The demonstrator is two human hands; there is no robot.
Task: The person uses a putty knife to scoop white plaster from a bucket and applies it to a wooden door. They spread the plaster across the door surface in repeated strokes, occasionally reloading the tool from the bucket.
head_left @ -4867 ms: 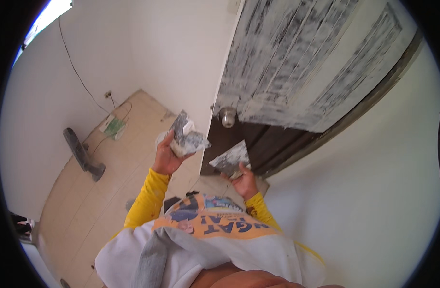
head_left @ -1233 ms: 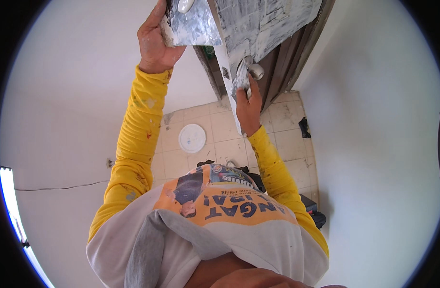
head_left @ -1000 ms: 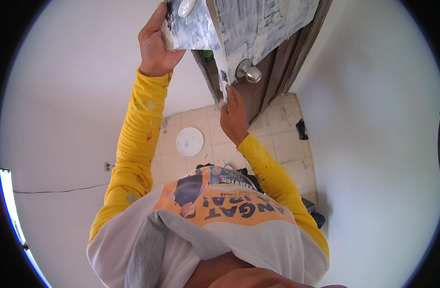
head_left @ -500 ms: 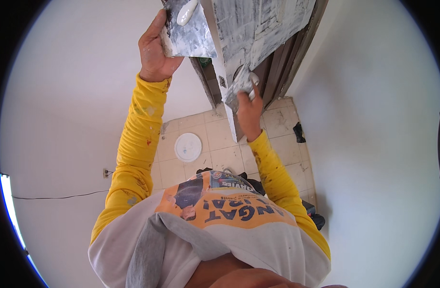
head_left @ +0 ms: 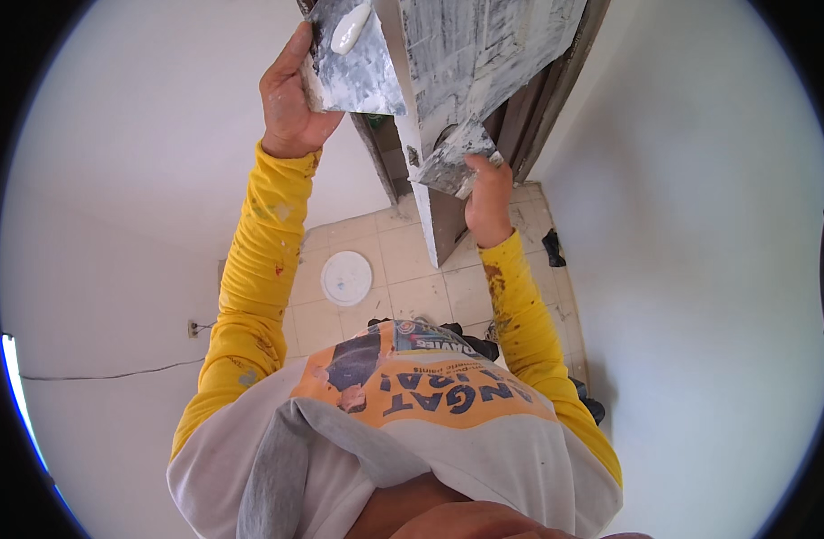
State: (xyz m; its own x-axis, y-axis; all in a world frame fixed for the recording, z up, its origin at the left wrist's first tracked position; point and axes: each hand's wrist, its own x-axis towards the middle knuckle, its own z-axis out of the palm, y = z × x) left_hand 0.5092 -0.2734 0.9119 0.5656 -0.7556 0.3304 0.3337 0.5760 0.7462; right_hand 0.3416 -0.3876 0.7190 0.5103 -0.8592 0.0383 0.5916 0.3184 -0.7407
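Two-handed — gripping flat, white-smeared grey plate [head_left: 353, 79] in left hand [head_left: 293, 112], second plate [head_left: 452, 162] in right hand [head_left: 490, 198], just right of white door edge [head_left: 427, 223].

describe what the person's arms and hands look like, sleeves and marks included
Both arms wear bright yellow sleeves reaching the wrists. The left sleeve is wrinkled, with pale, greyish and reddish stains; the right sleeve has dark brownish blotches, densest near the cuff. The left grip and right grip are bare hands; no gloves or cables show on them.
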